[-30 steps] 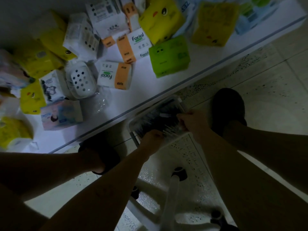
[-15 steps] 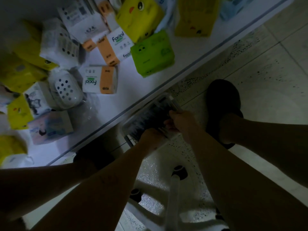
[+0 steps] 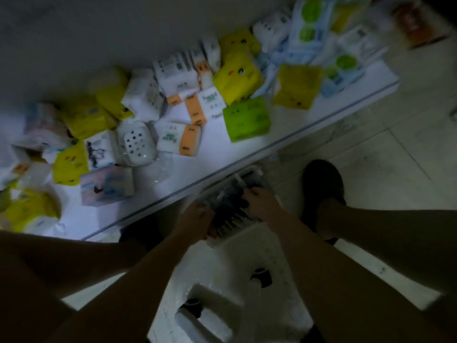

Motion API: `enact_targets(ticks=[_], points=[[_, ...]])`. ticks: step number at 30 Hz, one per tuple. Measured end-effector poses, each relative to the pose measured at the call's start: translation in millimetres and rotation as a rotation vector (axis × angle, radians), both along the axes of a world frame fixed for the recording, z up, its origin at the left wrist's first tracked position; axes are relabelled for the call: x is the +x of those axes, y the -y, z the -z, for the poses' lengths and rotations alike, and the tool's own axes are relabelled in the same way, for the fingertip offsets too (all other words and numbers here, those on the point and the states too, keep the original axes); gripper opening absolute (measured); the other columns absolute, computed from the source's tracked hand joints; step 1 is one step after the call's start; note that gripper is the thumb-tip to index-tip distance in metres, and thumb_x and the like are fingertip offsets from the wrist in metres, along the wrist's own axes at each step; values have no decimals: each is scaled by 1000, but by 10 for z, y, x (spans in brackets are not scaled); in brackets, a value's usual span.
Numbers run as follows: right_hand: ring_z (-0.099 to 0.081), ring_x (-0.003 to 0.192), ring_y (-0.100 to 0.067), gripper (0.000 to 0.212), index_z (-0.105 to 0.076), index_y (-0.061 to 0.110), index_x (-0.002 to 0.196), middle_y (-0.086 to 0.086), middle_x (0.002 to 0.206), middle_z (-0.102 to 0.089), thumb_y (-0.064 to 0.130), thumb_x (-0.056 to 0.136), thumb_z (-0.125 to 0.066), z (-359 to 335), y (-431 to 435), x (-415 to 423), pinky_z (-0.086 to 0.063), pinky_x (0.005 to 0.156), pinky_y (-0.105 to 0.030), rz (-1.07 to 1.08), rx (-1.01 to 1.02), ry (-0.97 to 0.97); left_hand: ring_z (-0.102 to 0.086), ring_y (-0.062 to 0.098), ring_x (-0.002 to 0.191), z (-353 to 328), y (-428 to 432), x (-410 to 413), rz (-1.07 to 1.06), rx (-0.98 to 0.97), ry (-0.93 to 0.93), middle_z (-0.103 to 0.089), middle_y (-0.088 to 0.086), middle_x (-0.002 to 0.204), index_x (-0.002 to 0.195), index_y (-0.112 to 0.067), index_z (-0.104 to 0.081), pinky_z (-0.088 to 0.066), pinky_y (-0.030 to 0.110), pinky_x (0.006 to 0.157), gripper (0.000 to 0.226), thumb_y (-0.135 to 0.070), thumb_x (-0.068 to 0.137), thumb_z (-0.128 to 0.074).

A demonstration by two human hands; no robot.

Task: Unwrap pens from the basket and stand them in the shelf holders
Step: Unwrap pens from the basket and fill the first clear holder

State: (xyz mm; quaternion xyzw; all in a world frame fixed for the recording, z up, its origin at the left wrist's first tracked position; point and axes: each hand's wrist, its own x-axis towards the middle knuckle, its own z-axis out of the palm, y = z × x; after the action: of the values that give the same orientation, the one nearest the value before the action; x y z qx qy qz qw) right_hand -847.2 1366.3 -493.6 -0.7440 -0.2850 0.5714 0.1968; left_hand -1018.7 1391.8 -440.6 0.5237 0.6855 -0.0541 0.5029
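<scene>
- The pens lie as a dark bundle in the basket, which sits low between the edge of a white shelf and a white stool.
- The right hand reaches in from the right, its fingers curled down over the bundle's far end in what looks like a grip on the pens.
- The left hand is curled at the basket's near left corner. The blur and dim light hide whether it holds the wrap, the pens or the rim, so I cannot tell.
- Handling, as a judgement: the pens should be light, stiff and smooth, while any film around them is thin and slippery. It likely tears best from a loose end pinched in the fingertips.
- I'd hold the bundle round its middle with one hand and peel with the other; a squeeze at one tip could fan the pens out.
- Tissue packs crowd the shelf, and no pen holders show here.
</scene>
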Motion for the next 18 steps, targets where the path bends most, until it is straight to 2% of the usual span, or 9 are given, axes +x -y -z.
enact_targets(ticks=[2,4,6,8,11,14,16,18], points=[[-38,54,-10,25,-59,11,108,2,65,-43,26,103,-39,-148,-10,-43,-33,53,-24,-15,91,-11,-67,24,73,-177,23,-79,19,-45,119,-67,14,89,115,-16,-52,-53,26,56,18,-18,102,-41],[-41,51,-14,15,-55,20,100,0,63,-46,19,102,-40,-359,-47,-101,-34,48,-22,-1,159,-23,-66,19,69,-420,33,-112,-36,-65,253,-66,9,78,115,-19,-53,-54,30,64,20,-16,103,-37],[-51,57,-23,19,-53,18,84,-9,69,-56,8,97,-44,-532,-113,-163,-42,50,-27,24,191,-47,-64,15,61,-669,32,-112,-79,-99,345,-64,6,74,99,-18,-56,-49,25,59,22,-12,102,-36],[-56,63,-28,23,-51,15,73,-21,74,-58,0,91,-51,-744,-188,-216,-43,55,-34,18,228,-22,-57,14,55,-869,16,-137,-44,-95,334,-59,6,73,85,-15,-55,-42,21,50,24,-5,98,-37],[-52,60,-22,11,-52,13,84,-8,73,-58,11,94,-55,-1153,-237,-294,-37,52,-26,44,347,51,-48,12,57,-1095,2,-188,35,104,277,-53,2,73,91,-12,-56,-39,23,47,14,-15,96,-43],[-51,59,-11,13,-52,16,90,1,75,-57,26,99,-51,-1537,-215,-386,-34,47,-23,16,476,136,-41,9,48,-1310,31,-271,31,289,371,-47,0,64,105,-19,-57,-32,20,43,27,-39,100,-39],[-49,51,-10,20,-54,18,83,1,70,-56,31,98,-53,-1739,-186,-471,-35,45,-21,8,533,65,-38,11,43,-1445,50,-323,57,393,471,-44,5,57,109,-25,-54,-32,21,43,22,-37,101,-36],[-50,49,-10,22,-58,20,78,0,66,-56,30,97,-55,-1968,-159,-535,-39,46,-22,30,600,3,-46,16,48,-1593,44,-366,53,465,550,-52,7,60,107,-26,-52,-37,24,48,17,-28,103,-36]])
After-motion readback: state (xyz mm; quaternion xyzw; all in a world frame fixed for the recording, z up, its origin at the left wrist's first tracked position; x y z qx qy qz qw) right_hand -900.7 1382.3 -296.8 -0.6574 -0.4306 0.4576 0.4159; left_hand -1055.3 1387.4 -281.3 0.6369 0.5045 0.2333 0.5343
